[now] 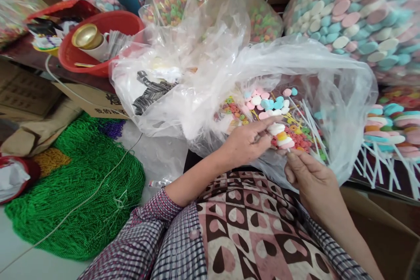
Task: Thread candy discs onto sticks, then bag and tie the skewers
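Note:
My right hand (310, 173) pinches the white stick of a candy skewer (284, 141), which tilts up and to the left. Threaded on it are white and pink marshmallows with an orange gummy ring between them. My left hand (247, 142) is beside the skewer's top end, fingers stretched and apart; whether they touch the top marshmallow I cannot tell. Just beyond both hands lie loose pink, blue and white marshmallows (267, 101), red and green gummy rings (297, 139) and several white sticks (310, 122), all on clear plastic sheeting (210, 92).
Finished-looking skewers (387, 133) are stacked at the right edge. Large bags of marshmallows (357, 13) and gummy rings (173, 2) stand behind. A red basin (98, 68) with a cup is at the back left. Green cord bundles (82, 201) cover the floor at left.

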{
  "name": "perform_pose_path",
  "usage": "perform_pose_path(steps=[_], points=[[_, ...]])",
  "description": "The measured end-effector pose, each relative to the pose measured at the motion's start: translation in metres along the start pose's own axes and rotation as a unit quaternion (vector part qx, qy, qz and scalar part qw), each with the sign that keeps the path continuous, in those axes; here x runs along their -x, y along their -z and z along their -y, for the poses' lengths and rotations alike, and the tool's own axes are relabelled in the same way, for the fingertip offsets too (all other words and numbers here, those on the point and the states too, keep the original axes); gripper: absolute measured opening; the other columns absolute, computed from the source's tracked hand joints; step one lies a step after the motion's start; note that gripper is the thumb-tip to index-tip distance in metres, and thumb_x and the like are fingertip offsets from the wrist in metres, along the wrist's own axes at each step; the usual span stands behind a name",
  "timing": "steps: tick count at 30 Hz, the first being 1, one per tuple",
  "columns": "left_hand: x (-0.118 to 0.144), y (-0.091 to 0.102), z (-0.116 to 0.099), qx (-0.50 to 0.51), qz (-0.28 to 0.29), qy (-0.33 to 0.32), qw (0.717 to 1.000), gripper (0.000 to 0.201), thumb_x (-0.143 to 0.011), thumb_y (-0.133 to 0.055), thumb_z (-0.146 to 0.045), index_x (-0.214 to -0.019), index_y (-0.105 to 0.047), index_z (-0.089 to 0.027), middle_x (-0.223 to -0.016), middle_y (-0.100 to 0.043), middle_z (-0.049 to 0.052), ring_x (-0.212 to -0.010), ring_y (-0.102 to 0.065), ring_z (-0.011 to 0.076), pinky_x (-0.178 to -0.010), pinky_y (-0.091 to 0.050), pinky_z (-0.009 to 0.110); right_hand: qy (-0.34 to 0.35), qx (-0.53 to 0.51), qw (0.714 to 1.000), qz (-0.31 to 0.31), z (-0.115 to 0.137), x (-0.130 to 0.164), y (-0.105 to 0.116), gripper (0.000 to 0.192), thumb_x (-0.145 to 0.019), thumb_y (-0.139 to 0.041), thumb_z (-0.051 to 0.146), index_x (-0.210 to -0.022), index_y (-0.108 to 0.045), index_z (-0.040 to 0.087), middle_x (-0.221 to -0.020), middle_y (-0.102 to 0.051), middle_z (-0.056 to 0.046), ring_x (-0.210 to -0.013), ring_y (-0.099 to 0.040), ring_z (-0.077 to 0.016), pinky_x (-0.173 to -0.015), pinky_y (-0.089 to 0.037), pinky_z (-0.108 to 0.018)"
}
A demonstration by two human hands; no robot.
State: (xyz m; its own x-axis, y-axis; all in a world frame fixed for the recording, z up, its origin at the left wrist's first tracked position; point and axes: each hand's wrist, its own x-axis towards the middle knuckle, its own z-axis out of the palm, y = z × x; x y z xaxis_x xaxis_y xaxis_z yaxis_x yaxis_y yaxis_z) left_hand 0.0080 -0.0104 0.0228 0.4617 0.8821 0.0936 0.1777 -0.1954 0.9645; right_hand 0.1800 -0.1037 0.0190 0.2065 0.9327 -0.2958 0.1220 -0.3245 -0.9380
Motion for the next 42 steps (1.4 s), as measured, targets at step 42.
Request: perform_pose_path(steps=[42], points=[[-0.019, 0.019, 0.032, -0.347, 0.010, -0.041, 0.937, 0.021, -0.088, -0.055, -0.017, -0.103, -0.069, -0.014, -0.102, -0.070, 0.011, -0.103, -0.059, 0.0248, -0.094, -0.042, 0.039, -0.016, -0.044, 0.999, 0.011, -0.009, 0.004, -0.006, 0.035, -0.089, -0.064, 0.053, -0.099, -0.072, 0.020, -0.050, -0.046, 0.006, -0.047, -0.036, -0.0076, -0.045, -0.024, -0.021]])
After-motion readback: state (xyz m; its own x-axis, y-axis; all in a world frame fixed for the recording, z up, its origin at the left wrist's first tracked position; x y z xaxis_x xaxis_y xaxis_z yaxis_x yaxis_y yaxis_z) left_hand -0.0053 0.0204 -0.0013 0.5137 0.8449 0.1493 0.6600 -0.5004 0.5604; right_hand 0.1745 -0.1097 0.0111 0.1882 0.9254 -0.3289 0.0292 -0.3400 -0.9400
